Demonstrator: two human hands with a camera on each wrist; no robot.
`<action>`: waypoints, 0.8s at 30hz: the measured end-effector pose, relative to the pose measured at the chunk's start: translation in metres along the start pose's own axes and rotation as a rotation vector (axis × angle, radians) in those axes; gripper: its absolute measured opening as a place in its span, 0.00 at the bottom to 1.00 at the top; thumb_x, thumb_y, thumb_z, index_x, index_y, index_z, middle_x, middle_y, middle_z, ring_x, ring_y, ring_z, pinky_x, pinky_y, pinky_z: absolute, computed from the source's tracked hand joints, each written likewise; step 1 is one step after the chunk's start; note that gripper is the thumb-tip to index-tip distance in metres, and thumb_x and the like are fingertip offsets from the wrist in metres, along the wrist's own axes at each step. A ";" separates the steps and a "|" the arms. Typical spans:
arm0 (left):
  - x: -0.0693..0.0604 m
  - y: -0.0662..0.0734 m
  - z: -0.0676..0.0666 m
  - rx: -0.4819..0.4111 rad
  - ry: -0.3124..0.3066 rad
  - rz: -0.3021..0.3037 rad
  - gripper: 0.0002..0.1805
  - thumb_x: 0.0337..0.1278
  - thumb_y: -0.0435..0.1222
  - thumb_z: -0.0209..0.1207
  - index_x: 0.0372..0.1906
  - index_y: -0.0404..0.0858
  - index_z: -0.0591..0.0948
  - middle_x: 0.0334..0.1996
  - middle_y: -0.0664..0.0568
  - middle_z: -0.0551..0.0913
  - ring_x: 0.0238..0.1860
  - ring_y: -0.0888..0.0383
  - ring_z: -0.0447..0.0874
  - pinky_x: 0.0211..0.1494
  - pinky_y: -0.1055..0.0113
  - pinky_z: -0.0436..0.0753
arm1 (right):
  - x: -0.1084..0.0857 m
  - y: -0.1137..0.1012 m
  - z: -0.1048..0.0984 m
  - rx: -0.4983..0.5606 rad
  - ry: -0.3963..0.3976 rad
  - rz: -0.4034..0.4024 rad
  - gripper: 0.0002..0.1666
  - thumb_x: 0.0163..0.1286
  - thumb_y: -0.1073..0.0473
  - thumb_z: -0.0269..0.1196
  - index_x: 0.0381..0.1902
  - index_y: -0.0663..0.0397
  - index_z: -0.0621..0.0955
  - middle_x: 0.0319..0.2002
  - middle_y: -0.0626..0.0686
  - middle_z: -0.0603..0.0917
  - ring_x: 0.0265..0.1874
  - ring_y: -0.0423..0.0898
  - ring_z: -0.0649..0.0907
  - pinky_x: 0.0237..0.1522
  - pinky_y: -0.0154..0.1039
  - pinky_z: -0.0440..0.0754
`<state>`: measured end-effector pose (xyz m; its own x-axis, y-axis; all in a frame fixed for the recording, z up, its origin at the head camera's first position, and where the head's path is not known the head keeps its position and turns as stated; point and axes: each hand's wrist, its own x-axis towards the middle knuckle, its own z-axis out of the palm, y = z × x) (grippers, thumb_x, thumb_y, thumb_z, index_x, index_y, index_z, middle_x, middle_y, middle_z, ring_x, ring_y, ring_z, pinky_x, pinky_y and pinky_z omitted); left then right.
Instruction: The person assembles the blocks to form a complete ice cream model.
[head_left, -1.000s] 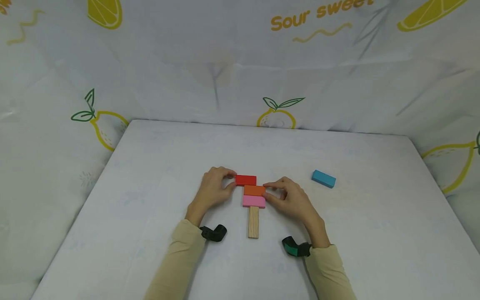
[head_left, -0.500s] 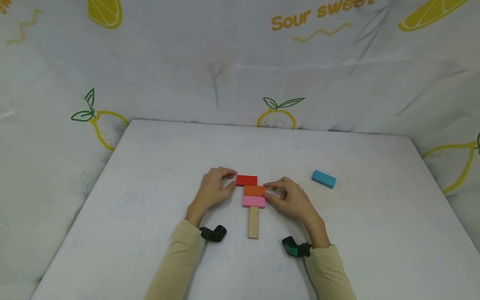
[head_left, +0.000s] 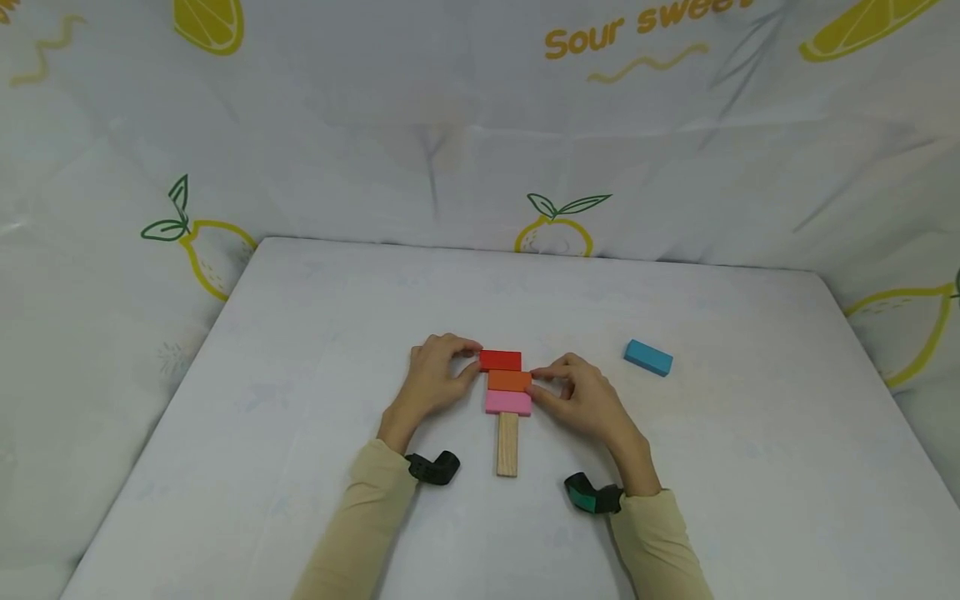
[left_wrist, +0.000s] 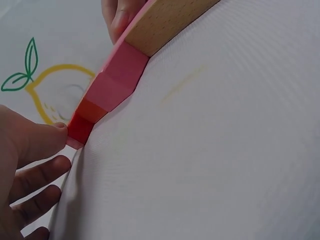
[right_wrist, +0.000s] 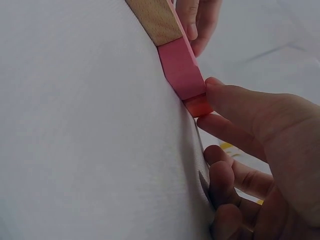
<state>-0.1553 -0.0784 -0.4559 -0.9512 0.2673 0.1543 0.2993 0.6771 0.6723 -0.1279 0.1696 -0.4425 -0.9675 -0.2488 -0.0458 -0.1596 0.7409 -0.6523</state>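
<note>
In the head view a red block (head_left: 500,360) lies flat behind an orange block (head_left: 509,381), its left end jutting a little past it. A pink block (head_left: 507,402) touches the orange one's near side, and a plain wooden block (head_left: 507,444) runs from the pink one towards me. My left hand (head_left: 435,375) pinches the red block's left end with thumb and index finger. At the orange block's right end, my right hand (head_left: 581,396) pinches with thumb and index finger. In the right wrist view, its other fingers (right_wrist: 222,177) curl loosely.
A blue block (head_left: 648,357) lies slantwise on the white table (head_left: 750,433), to the right and apart from the others. Behind the table hangs a white cloth (head_left: 337,158) with lemon prints. Black wrist cameras (head_left: 435,468) sit on both wrists.
My left hand has slid the red block slightly to the right, along the orange block's far side. The right hand and the other blocks have stayed where they were.
</note>
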 end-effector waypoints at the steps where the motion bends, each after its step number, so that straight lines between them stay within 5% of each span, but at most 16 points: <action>1: 0.000 0.001 0.001 -0.003 -0.004 -0.001 0.14 0.63 0.38 0.66 0.51 0.40 0.87 0.47 0.48 0.89 0.52 0.48 0.81 0.57 0.48 0.69 | 0.000 0.000 0.000 0.001 0.000 -0.002 0.20 0.65 0.49 0.71 0.52 0.53 0.89 0.43 0.55 0.84 0.30 0.43 0.74 0.29 0.32 0.72; 24: 0.001 0.000 0.017 -0.111 0.092 -0.012 0.14 0.59 0.39 0.63 0.48 0.42 0.89 0.40 0.50 0.89 0.48 0.49 0.79 0.58 0.47 0.59 | 0.001 0.000 0.001 0.010 -0.002 0.017 0.22 0.65 0.49 0.71 0.53 0.55 0.88 0.44 0.56 0.84 0.28 0.43 0.75 0.27 0.31 0.72</action>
<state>-0.1549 -0.0667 -0.4679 -0.9590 0.1921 0.2085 0.2829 0.5981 0.7498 -0.1290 0.1690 -0.4430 -0.9697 -0.2371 -0.0587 -0.1408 0.7392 -0.6587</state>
